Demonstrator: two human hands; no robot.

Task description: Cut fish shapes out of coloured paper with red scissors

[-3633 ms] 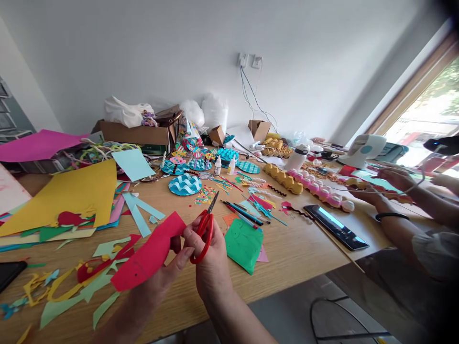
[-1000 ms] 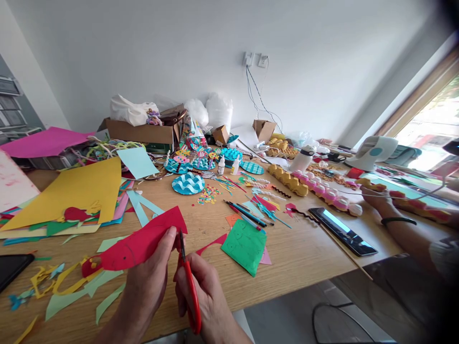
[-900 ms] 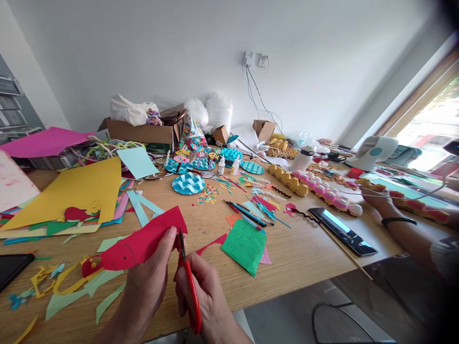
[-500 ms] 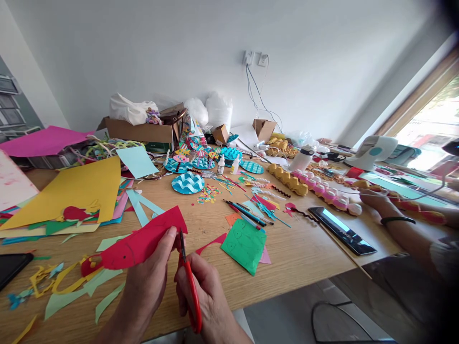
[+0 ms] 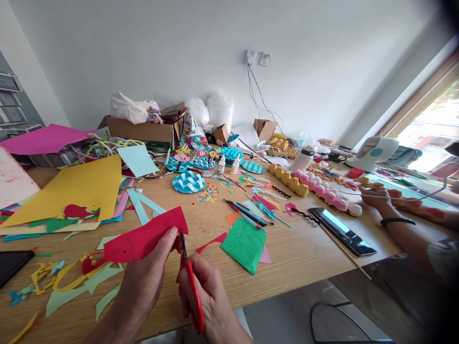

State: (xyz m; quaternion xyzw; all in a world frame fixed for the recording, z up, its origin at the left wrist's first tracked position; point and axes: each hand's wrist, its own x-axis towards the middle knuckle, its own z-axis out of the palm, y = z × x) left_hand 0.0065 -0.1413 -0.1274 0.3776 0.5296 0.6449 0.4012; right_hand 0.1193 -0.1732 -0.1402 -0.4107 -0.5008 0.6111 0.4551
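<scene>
A folded-looking piece of red paper (image 5: 143, 236) with a drawn outline and a dark dot is pinched in my left hand (image 5: 148, 282), thumb on top. My right hand (image 5: 210, 286) grips red-handled scissors (image 5: 191, 282). Their dark blades meet the paper's right end, close to my left fingertips. Just right of the scissors lie a red paper scrap (image 5: 211, 242) and a green paper square (image 5: 244, 244) with pencilled shapes. Green and yellow offcuts (image 5: 68, 282) are scattered to the left of my left hand.
Pencils and pens (image 5: 249, 213) lie mid-table, with a phone (image 5: 340, 230) to their right. Blue wave-patterned discs (image 5: 188, 182) and glue bottles (image 5: 221, 165) stand farther back. Yellow card (image 5: 71, 186) covers the left side. Another person's arm (image 5: 401, 222) reaches in at right, touching a painted egg-carton strip.
The red paper has turned slightly in my left hand, and its left end now sits a little higher and farther right. The scissors have barely shifted.
</scene>
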